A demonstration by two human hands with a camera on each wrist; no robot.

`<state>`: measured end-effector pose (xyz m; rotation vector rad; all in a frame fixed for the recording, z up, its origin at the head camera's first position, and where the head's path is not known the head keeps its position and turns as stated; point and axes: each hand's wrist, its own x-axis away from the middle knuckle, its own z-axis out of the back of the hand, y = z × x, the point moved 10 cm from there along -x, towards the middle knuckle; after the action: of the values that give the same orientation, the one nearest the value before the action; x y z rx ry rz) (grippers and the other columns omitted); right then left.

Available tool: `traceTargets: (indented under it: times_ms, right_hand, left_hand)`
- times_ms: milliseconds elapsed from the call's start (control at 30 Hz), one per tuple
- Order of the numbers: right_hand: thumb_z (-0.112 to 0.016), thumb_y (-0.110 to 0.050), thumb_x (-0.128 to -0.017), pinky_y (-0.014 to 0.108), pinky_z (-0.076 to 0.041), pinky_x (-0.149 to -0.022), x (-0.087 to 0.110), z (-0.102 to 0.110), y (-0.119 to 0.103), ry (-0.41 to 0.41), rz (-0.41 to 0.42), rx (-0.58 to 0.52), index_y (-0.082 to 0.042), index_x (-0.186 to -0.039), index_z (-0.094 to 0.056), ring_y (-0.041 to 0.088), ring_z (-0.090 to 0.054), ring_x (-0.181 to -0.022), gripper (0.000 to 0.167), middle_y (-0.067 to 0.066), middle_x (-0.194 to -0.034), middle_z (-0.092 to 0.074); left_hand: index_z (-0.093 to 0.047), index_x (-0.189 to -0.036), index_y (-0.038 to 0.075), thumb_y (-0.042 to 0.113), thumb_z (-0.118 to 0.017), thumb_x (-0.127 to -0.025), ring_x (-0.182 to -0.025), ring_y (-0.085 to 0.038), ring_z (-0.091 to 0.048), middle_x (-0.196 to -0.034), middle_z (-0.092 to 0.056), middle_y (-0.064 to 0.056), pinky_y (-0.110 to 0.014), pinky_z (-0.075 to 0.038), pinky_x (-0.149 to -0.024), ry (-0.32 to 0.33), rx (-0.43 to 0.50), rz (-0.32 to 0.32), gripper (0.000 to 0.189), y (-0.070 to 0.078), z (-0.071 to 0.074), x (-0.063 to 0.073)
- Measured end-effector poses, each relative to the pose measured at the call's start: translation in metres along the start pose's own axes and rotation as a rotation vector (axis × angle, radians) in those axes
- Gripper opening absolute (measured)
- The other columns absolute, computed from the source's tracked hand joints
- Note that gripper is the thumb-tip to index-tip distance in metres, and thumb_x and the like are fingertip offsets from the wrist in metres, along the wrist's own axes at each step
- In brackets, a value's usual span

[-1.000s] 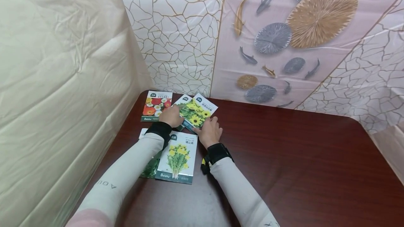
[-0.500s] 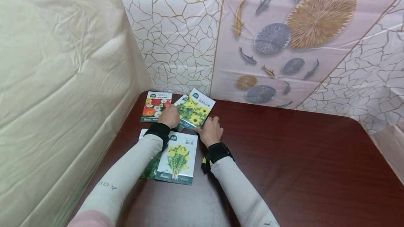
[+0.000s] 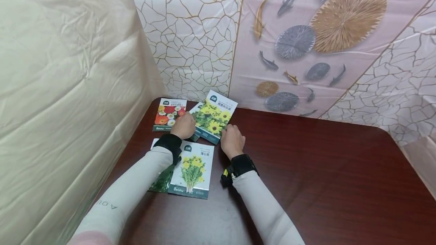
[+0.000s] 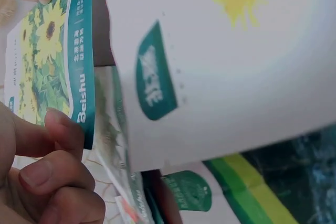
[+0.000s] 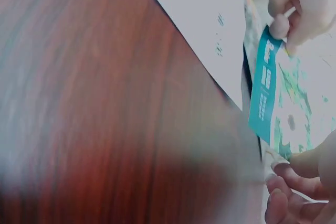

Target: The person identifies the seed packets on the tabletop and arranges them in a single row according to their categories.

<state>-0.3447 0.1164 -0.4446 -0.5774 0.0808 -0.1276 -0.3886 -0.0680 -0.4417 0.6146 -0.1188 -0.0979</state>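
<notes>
A seed packet printed with yellow sunflowers [image 3: 215, 114] is tilted at the back left of the table. My left hand [image 3: 184, 126] pinches its lower left corner; in the left wrist view the curled fingers [image 4: 58, 177] show at that corner. My right hand [image 3: 233, 140] pinches the lower right corner, with fingertips [image 5: 281, 169] against it in the right wrist view. Another packet [image 3: 196, 107] lies partly hidden behind the sunflower one. To the left is a packet with red and white flowers [image 3: 169, 113].
Nearer the front, a packet with yellow-flowered green stems [image 3: 192, 167] overlaps a dark green packet [image 3: 161, 182], partly under my left forearm. The dark red wooden table [image 3: 306, 177] extends to the right. Cream cloth [image 3: 68, 86] hangs along the left side, patterned cloth behind.
The sunflower packet has risen and turned more upright, covering more of the packet behind it. My right hand has shifted slightly right, and its fingers have closed on the corner.
</notes>
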Motion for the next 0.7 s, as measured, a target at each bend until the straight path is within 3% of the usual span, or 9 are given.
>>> traceTargets:
  times_ms: [133, 367, 533, 700]
  right_hand:
    - [-0.052, -0.025, -0.101, 0.043, -0.045, -0.085, 0.003, 0.012, 0.008, 0.023, 0.015, -0.063, -0.009, -0.100, -0.065, 0.024, -0.062, -0.089, 0.021, 0.007, -0.096, -0.064]
    - [-0.055, -0.027, -0.099, 0.032, -0.039, -0.061, 0.021, 0.030, 0.022, 0.035, 0.001, -0.310, -0.011, -0.099, -0.067, 0.020, -0.052, -0.064, 0.020, 0.008, -0.087, -0.065]
    - [-0.058, -0.028, -0.097, 0.029, -0.040, -0.062, 0.041, 0.043, 0.029, 0.051, -0.031, -0.384, -0.012, -0.100, -0.069, 0.016, -0.053, -0.066, 0.020, 0.006, -0.088, -0.066]
    - [-0.060, -0.029, -0.096, 0.033, -0.042, -0.064, 0.061, 0.049, 0.037, 0.049, -0.024, -0.392, -0.013, -0.099, -0.070, 0.019, -0.054, -0.066, 0.019, 0.007, -0.087, -0.066]
  left_hand:
    - [-0.044, -0.076, 0.010, 0.018, -0.036, -0.105, -0.062, -0.020, -0.042, -0.077, -0.047, -0.006, -0.034, -0.032, -0.062, -0.009, 0.022, -0.052, 0.031, 0.009, 0.004, 0.014]
    - [-0.050, -0.098, 0.009, 0.023, -0.042, -0.104, -0.067, -0.021, -0.050, -0.080, -0.053, -0.008, -0.034, -0.036, -0.066, -0.055, 0.074, -0.094, 0.017, 0.019, 0.005, 0.043]
    - [-0.053, -0.101, 0.010, 0.026, -0.046, -0.103, -0.062, -0.019, -0.052, -0.077, -0.055, -0.007, -0.031, -0.038, -0.057, -0.017, 0.121, -0.127, 0.018, 0.027, 0.008, 0.065]
    - [-0.057, -0.093, 0.012, 0.028, -0.054, -0.099, -0.056, -0.016, -0.049, -0.067, -0.053, -0.003, -0.028, -0.035, -0.051, 0.046, 0.063, -0.177, 0.017, 0.037, 0.013, 0.085]
